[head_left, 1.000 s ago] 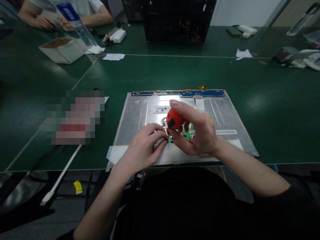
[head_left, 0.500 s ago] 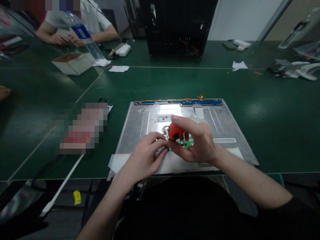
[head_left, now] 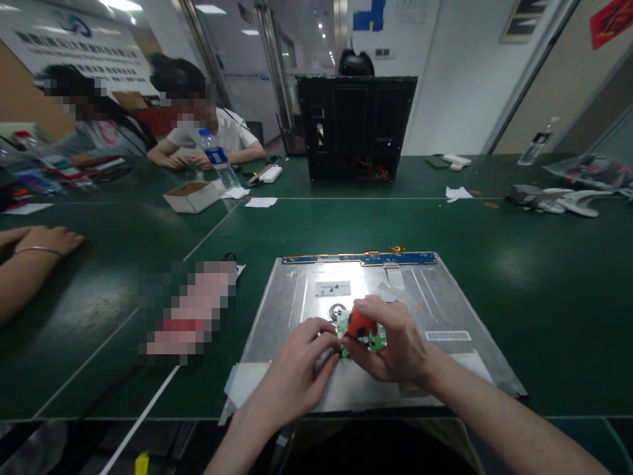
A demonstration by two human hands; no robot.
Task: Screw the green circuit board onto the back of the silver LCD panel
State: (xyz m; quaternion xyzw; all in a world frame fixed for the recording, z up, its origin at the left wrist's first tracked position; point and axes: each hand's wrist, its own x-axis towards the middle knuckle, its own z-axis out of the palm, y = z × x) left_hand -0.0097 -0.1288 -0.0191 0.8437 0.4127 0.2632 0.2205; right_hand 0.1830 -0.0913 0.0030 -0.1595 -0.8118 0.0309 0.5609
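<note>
A flat silver metal panel point(head_left: 445, 297) with a blue circuit strip point(head_left: 361, 258) along its far edge lies on the green table in front of me. My right hand point(head_left: 395, 346) grips a small orange and black screwdriver handle point(head_left: 359, 324), held upright over a small green circuit board point(head_left: 376, 340) on the panel. My left hand point(head_left: 297, 369) rests on the panel beside it, fingertips pinched at the board's left edge. What the left fingers pinch is hidden.
A black open electronics case point(head_left: 356, 128) stands at the far middle. A cardboard box point(head_left: 192, 196), water bottle point(head_left: 217, 158) and paper scraps point(head_left: 457, 192) lie beyond. Two people sit at the back left; another person's arm point(head_left: 30, 257) rests at left.
The view has tilted upward, showing the room and seated people. My right hand has lowered the screwdriver closer to the green board; my left hand stays beside it.
</note>
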